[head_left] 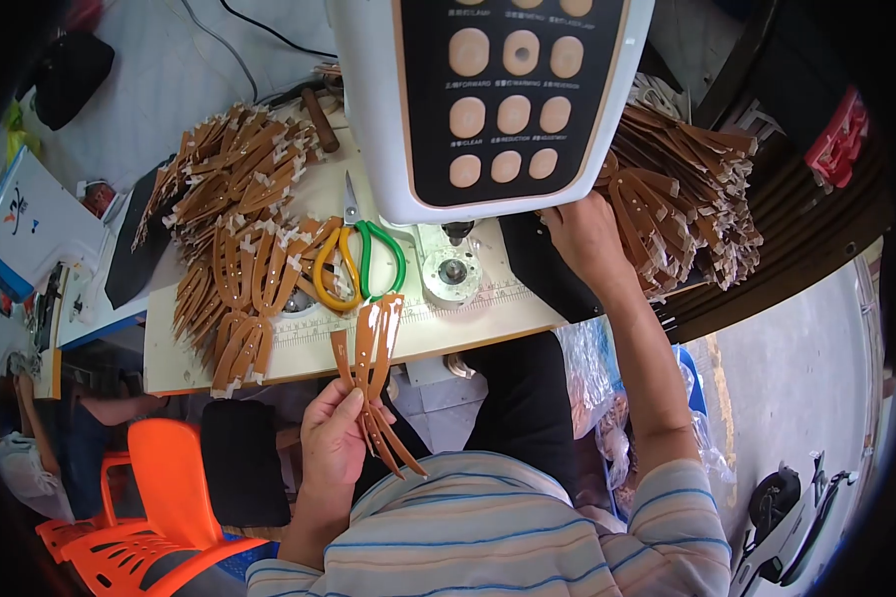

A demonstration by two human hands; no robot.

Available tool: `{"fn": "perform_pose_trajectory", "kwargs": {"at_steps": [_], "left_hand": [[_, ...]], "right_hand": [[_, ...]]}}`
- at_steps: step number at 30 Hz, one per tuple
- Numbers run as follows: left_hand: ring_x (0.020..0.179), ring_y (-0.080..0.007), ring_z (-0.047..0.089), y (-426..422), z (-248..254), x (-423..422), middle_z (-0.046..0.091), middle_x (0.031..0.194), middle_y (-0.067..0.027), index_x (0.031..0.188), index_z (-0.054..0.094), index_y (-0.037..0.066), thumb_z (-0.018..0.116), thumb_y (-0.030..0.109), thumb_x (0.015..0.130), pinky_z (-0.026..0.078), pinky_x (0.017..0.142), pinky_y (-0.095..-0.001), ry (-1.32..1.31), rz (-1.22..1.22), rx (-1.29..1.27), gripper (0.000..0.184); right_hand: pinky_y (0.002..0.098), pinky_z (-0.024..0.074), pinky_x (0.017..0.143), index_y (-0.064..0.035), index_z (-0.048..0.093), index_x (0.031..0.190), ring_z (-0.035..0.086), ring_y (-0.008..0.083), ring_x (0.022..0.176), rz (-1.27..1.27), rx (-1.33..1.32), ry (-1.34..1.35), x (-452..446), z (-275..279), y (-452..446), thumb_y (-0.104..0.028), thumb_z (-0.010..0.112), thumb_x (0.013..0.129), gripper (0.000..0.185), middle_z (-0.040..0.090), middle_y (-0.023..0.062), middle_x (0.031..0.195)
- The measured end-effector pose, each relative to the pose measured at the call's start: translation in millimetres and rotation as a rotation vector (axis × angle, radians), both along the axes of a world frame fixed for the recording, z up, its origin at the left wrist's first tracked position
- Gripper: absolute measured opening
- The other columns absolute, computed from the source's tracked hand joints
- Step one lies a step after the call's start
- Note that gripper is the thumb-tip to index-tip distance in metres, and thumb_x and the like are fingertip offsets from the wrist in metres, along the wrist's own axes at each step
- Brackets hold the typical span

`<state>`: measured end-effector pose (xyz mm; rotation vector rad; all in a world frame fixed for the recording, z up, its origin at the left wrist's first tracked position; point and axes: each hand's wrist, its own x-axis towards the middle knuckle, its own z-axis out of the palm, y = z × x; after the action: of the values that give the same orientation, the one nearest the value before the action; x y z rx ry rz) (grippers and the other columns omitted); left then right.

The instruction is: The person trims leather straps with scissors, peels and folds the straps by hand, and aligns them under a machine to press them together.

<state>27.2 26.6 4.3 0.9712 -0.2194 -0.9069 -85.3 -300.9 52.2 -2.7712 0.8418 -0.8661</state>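
My left hand [334,433] pinches a brown leather strap piece [364,353] with several split strips and small metal studs, held in front of the table's near edge. Its upper ends carry whitish patches. My right hand [585,239] reaches up beside the white machine head [378,119], next to a large heap of similar brown straps [672,189]; its fingertips are mostly hidden, so what they touch cannot be made out. Beneath the machine head sits a round metal die base [453,274]. Scissors with one yellow and one green handle [366,264] lie left of it.
Another heap of brown straps [244,189] covers the table's left side, by a wooden-handled tool [320,121]. A ruler scale [319,330] runs along the front edge. An orange chair [174,478] stands lower left, a folded scooter [782,527] lower right. Another person's arm [35,423] shows far left.
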Motion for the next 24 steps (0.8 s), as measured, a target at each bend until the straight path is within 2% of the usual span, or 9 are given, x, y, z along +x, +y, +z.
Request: {"fn": "perform_pose_trajectory", "kwargs": {"at_steps": [2,6,9,14,15,16,24], "left_hand": [[0.07,-0.0216,0.062,-2,2,-3,0.06,0.083,-0.0114,0.106,0.054,-0.002,0.049,0.009,0.092,0.053,0.067,-0.0316,0.003,-0.019,-0.01,0.019],[0.07,-0.0217,0.063,-1,6,-7,0.06,0.083,-0.0113,0.106,0.054,-0.002,0.049,0.009,0.092,0.053,0.067,-0.0317,-0.002,0.001,0.006,0.019],[0.07,-0.0218,0.063,3,5,-7,0.06,0.083,-0.0113,0.106,0.054,-0.002,0.048,0.009,0.092,0.053,0.067,-0.0317,-0.007,0.014,0.012,0.019],[0.07,-0.022,0.063,9,5,-5,0.06,0.083,-0.011,0.106,0.055,-0.002,0.048,0.009,0.093,0.053,0.067,-0.0318,-0.009,0.033,0.022,0.018],[0.07,-0.022,0.063,10,5,-4,0.06,0.083,-0.011,0.106,0.055,-0.002,0.048,0.009,0.093,0.053,0.067,-0.0318,-0.008,0.041,0.026,0.018],[0.071,-0.0221,0.063,9,5,-4,0.06,0.083,-0.0108,0.105,0.055,-0.002,0.048,0.009,0.093,0.053,0.067,-0.032,0.0,0.029,0.03,0.018],[0.072,-0.0217,0.064,10,0,-4,0.06,0.083,-0.0095,0.103,0.056,-0.001,0.05,0.011,0.093,0.053,0.069,-0.0323,0.057,0.002,0.037,0.017]], "right_hand": [[0.0426,0.049,0.071,-0.0023,0.064,0.083,0.06,0.0335,0.082,0.129,-0.077,-0.239,21,8,-8,-0.001,0.054,0.077,0.012,0.059,0.014,0.087],[0.0417,0.05,0.074,-0.0009,0.064,0.082,0.062,0.0326,0.083,0.332,-0.104,-0.387,62,-15,-61,-0.004,0.055,0.079,0.01,0.062,0.0148,0.092],[0.0394,0.0507,0.077,-0.0001,0.064,0.085,0.063,0.0311,0.085,0.559,0.533,-0.702,81,-59,-113,-0.008,0.057,0.079,0.012,0.064,0.0155,0.095],[0.0384,0.0505,0.076,-0.0002,0.064,0.087,0.063,0.0297,0.086,0.555,0.436,-0.674,76,-54,-90,-0.007,0.058,0.08,0.012,0.063,0.015,0.096],[0.0381,0.0505,0.076,-0.0003,0.064,0.088,0.063,0.0294,0.086,0.552,0.413,-0.665,96,-46,-87,-0.007,0.058,0.08,0.012,0.063,0.0148,0.097],[0.0379,0.0505,0.076,-0.0003,0.063,0.088,0.063,0.029,0.086,0.549,0.391,-0.654,68,-52,-85,-0.007,0.058,0.08,0.012,0.063,0.0147,0.097],[0.0358,0.0501,0.074,-0.0007,0.062,0.093,0.063,0.0262,0.086,0.612,0.254,-0.566,62,-30,-78,-0.006,0.06,0.08,0.014,0.063,0.0136,0.099]]}}
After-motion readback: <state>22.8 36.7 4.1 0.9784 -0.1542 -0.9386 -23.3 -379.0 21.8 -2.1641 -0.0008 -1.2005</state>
